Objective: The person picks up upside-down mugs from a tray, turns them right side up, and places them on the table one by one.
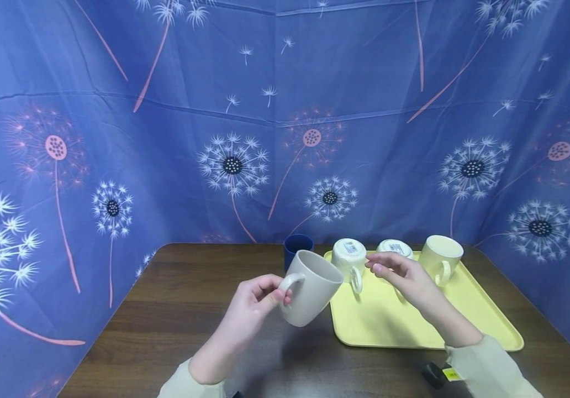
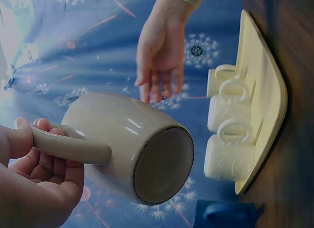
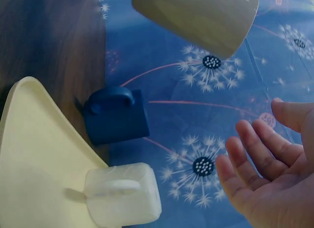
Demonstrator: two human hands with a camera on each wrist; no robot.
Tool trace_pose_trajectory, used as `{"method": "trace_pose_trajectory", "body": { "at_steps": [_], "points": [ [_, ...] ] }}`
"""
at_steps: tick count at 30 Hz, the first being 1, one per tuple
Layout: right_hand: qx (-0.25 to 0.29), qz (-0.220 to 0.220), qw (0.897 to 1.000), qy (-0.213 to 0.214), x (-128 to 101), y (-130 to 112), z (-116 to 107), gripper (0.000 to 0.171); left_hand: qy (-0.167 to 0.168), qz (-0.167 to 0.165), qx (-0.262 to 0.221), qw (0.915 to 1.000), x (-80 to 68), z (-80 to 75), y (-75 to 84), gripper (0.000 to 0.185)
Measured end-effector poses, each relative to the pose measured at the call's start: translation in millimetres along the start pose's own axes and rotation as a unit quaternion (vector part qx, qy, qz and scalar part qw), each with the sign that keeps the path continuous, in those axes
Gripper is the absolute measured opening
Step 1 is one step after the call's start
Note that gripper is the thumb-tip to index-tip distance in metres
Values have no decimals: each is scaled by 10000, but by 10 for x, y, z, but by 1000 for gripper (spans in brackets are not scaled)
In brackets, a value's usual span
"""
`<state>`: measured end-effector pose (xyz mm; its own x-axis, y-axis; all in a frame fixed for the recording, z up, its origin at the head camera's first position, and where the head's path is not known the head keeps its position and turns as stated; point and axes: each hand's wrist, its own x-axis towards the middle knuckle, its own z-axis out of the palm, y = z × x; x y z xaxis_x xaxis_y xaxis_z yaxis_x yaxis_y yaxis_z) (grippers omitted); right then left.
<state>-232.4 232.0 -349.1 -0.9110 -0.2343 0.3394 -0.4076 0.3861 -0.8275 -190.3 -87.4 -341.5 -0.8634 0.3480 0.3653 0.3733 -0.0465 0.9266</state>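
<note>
So the left hand point(image 1: 252, 301) has a beige mug point(image 1: 311, 287) by the handle, fingers curled through the loop, and it's held up in the air, tilted, over the dark wooden table point(image 1: 175, 309) just left of the yellow tray point(image 1: 484, 320). The right hand point(image 1: 401, 273) is empty, fingers relaxed and spread, hovering over the tray, close to the mug's rim but not touching it. On the tray: two cream mugs upside down point(image 1: 349, 255) point(image 1: 395, 247) and one upright point(image 1: 441, 257). A dark blue cup point(image 1: 297, 246) sits on the table behind the held mug.
</note>
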Motion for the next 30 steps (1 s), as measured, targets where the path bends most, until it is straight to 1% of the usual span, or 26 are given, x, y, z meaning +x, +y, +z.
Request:
{"method": "trace_pose_trajectory", "body": {
  "at_steps": [4, 8, 11, 15, 17, 22, 27, 30],
  "points": [
    [256, 132, 9995, 113, 18, 87, 1, 36, 317, -104, -17, 9994, 7, -62, 15, 17],
    [426, 160, 9983, 375, 30, 204, 28, 37, 614, -66, -25, 9981, 21, -113, 1, 17],
    [387, 252, 9974, 556, 40, 302, 63, 39, 819, 3, 7, 9966, 36, -145, -22, 17],
    [345, 369, 9965, 662, 44, 425, 103, 40, 1133, -108, 17, 9935, 53, -174, -33, 17],
    [457, 403, 9957, 693, 40, 475, 125, 41, 1280, -190, -13, 9916, 64, -192, -35, 16],
    [691, 609, 9923, 825, 39, 561, 184, 44, 1548, -223, 46, 9877, 110, -258, -56, 14],
    [660, 928, 9894, 906, 27, 627, 228, 46, 1789, -206, 269, 9833, 177, -349, -118, 12],
    [625, 1040, 9884, 913, 18, 651, 258, 47, 1936, -200, 351, 9803, 219, -408, -172, 11]
  ]
}}
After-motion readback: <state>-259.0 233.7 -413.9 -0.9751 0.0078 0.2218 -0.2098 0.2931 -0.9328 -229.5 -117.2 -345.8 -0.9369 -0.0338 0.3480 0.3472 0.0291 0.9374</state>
